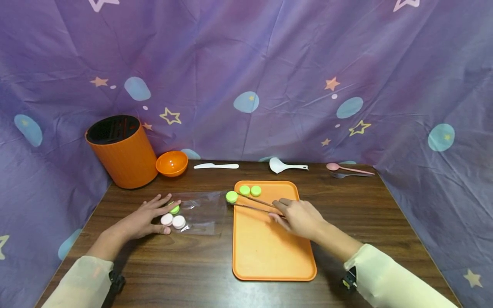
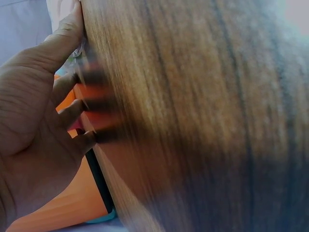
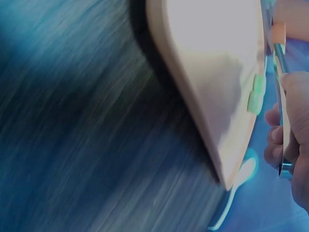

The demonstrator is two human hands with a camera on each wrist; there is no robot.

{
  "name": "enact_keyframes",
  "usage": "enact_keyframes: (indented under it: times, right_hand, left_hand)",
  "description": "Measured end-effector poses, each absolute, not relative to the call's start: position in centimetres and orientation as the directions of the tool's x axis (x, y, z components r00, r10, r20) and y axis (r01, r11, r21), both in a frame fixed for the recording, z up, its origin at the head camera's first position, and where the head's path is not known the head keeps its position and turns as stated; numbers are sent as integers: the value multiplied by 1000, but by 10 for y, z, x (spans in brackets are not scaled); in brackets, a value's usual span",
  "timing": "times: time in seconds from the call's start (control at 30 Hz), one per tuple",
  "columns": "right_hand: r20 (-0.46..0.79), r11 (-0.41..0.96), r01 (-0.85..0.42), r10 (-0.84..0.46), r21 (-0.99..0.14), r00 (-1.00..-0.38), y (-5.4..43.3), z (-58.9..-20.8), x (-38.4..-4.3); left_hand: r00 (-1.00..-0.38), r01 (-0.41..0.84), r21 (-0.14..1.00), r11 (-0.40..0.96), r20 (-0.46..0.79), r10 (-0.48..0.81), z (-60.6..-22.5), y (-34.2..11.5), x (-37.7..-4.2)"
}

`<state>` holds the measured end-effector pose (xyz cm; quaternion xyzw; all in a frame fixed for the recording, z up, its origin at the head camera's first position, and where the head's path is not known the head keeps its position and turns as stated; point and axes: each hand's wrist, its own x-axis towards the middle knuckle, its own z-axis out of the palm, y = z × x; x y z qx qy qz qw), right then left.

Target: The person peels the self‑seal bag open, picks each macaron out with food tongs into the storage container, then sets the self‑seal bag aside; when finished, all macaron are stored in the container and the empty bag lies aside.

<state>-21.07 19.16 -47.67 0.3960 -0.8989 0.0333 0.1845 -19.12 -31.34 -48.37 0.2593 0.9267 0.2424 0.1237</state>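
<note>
My right hand (image 1: 302, 217) holds metal tongs (image 1: 256, 209) over the orange tray (image 1: 273, 252). The far ends of the tongs lie at either side of a small round green piece (image 1: 231, 196), above the tray's left rim. Two more green pieces (image 1: 250, 191) sit side by side at the back of the tray. With fingers spread, my left hand (image 1: 144, 218) rests at the left end of a clear plastic bag (image 1: 204, 214). Near its fingers are two round white pieces (image 1: 173, 220) and a partly covered green one (image 1: 175, 209). The right wrist view shows the tongs (image 3: 284, 106) in my grip.
A tall orange knife block (image 1: 125, 154) and an orange bowl (image 1: 172, 164) stand at the back left. Along the back edge lie a white knife (image 1: 216, 166), a white ladle (image 1: 285, 165), a pink spoon (image 1: 346, 168) and a grey fork (image 1: 348, 175). A purple cloth hangs behind.
</note>
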Motion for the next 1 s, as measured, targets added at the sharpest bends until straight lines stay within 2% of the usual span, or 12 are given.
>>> enact_keyframes:
  times: [0.27, 0.5, 0.77, 1.0]
  right_hand:
    - [373, 723, -686, -661, 82, -651, 220, -474, -213]
    - [396, 748, -662, -617, 30, -680, 244, -477, -216]
    - [406, 771, -636, -583, 4, -704, 265, -481, -218]
    - [401, 785, -619, -569, 6, -718, 274, -486, -218]
  left_hand:
    - [-834, 433, 507, 746, -90, 545, -486, -316, -191]
    - [-821, 484, 523, 701, -5, 570, -491, -319, -191]
    - [-834, 433, 518, 738, -80, 546, -491, -317, -193]
    - [-818, 490, 541, 683, 15, 575, -512, -329, -199]
